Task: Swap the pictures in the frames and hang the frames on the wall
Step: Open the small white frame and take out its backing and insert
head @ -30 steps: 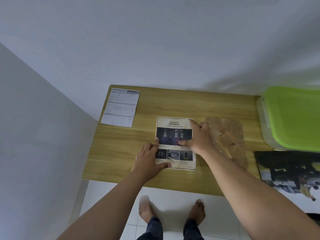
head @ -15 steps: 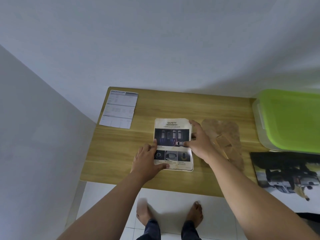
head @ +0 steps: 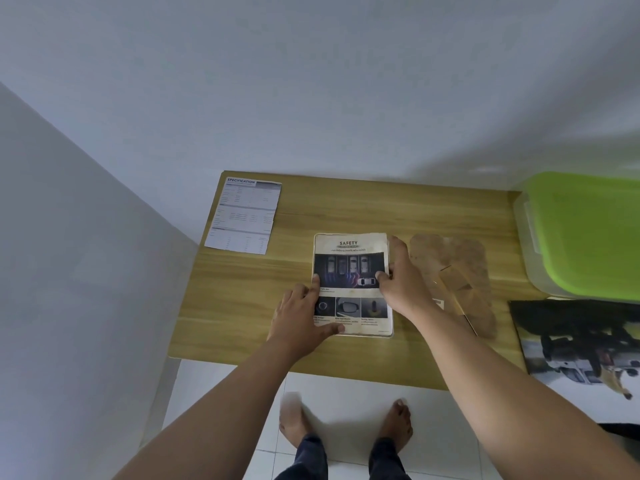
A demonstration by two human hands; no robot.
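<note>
The SAFETY picture [head: 349,261], a printed sheet with car photos, lies flat on the wooden table [head: 242,306] in a rounded-corner frame. My left hand [head: 301,317] rests on its lower left corner, thumb along the bottom edge and index finger on the left edge. At the right edge my right hand [head: 403,282] pinches the sheet, with the thumb on the print and the index finger stretched along the border. A brown backing board [head: 460,271] with a fold-out stand lies just right of it. A SPECIFICATION sheet [head: 244,216] lies at the far left corner.
A large car picture [head: 581,344] lies at the table's right front. Behind it stands a box with a green lid [head: 588,233]. White walls border the table at the back and left. My bare feet show on the tiled floor below the front edge.
My right hand has slid from lying on the picture to its right edge. The left hand stays on the lower left corner. The view has shifted slightly.
</note>
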